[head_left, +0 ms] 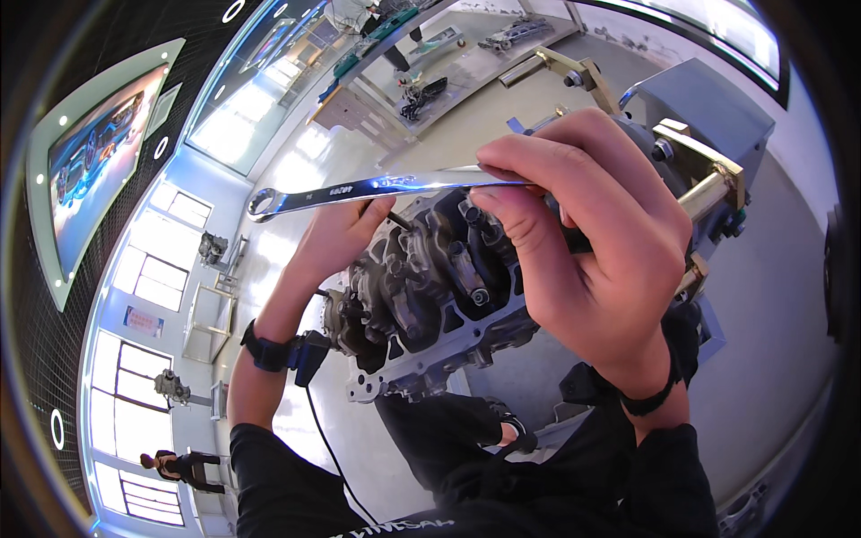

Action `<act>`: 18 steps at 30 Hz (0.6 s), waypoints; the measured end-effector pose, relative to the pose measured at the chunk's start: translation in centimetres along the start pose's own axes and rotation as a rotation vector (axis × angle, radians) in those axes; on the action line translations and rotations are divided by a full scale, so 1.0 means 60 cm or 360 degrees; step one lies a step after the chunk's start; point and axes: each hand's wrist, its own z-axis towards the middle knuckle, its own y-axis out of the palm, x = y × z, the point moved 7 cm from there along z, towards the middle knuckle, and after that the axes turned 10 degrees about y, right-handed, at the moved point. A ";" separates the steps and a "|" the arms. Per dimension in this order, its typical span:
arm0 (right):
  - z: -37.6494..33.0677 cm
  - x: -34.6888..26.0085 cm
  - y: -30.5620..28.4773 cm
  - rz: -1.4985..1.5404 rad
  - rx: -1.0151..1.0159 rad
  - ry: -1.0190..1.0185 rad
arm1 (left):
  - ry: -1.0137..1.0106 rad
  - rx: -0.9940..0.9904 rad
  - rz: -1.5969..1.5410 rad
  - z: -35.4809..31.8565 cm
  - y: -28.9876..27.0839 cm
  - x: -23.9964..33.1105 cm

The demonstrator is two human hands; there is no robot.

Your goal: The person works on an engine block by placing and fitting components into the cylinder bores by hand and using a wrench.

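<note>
Two hands work over an engine block with a wrench.

Head view: the right hand (587, 247) is clenched around one end of a shiny wrench (377, 188), thumb and fingers pinching its shank; the wrench runs out to the left, its ring end hanging free over the pale floor (789, 296). The left hand (336, 235) lies on the far left side of the engine (430, 296), fingers curled at a dark pin; whether it grips the pin I cannot tell. The engine sits on a grey stand (708, 117) to the right, between both forearms. A dark band (269, 351) wraps the left wrist. Far off, benches (430, 54) carry parts.
</note>
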 end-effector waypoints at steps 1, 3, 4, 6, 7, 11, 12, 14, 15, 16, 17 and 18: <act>0.001 -0.001 0.000 0.0026 0.0009 0.0004 | 0.0006 -0.0004 -0.0002 0.000 -0.002 -0.005; 0.002 0.001 -0.002 0.0056 0.0018 0.0008 | 0.0121 -0.0170 0.0111 -0.002 0.010 -0.005; 0.002 0.003 -0.004 0.0045 0.0022 -0.0009 | 0.0204 -0.0166 0.0157 0.000 0.017 -0.002; 0.003 0.003 -0.007 0.0021 0.0033 -0.0026 | 0.0117 -0.0076 0.0106 0.000 0.004 0.007; 0.003 0.002 -0.007 0.0039 0.0032 -0.0013 | 0.0033 0.0013 0.0050 0.001 -0.004 0.009; 0.003 0.004 -0.003 0.0079 0.0026 0.0019 | 0.0229 -0.0077 0.0253 -0.004 0.016 0.001; 0.003 0.005 -0.004 0.0080 0.0026 0.0024 | 0.0192 -0.0121 0.0384 0.001 0.015 0.009; 0.004 0.007 -0.005 0.0066 0.0014 0.0012 | 0.0092 -0.0006 0.0251 0.003 0.001 -0.008; 0.004 0.005 -0.004 0.0069 0.0012 0.0007 | -0.0025 0.0107 0.0126 -0.001 -0.015 -0.025; 0.005 0.002 -0.001 0.0092 0.0010 0.0002 | 0.0041 0.0122 0.0048 -0.001 -0.025 -0.026; 0.005 0.001 0.001 0.0108 0.0009 -0.0002 | 0.0042 0.0122 0.0051 -0.002 -0.026 -0.026; 0.005 0.000 0.002 0.0118 0.0004 -0.0006 | 0.0079 -0.0035 0.0105 -0.002 -0.015 -0.012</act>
